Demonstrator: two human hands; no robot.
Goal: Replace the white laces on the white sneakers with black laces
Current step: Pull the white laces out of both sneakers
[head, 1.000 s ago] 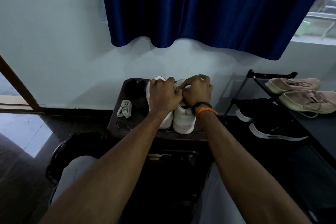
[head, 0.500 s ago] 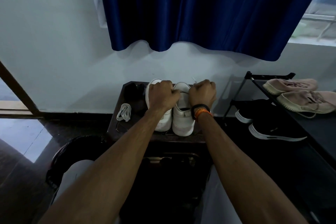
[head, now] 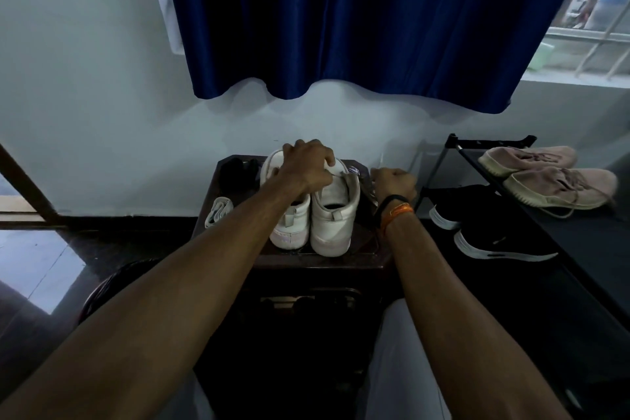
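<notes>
The right hand [head: 393, 182], fisted on a white lace [head: 375, 193], has swung out right of the sneakers [head: 332, 211]. The left hand [head: 306, 165], fingers curled, now steadies the toe, so the lace seems to be coming free.

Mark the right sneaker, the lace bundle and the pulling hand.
Right sneaker [head: 332, 215]: head view, heel.
Lace bundle [head: 218, 211]: head view, middle of coil.
Right hand [head: 393, 182]: head view, back of fist.
</notes>
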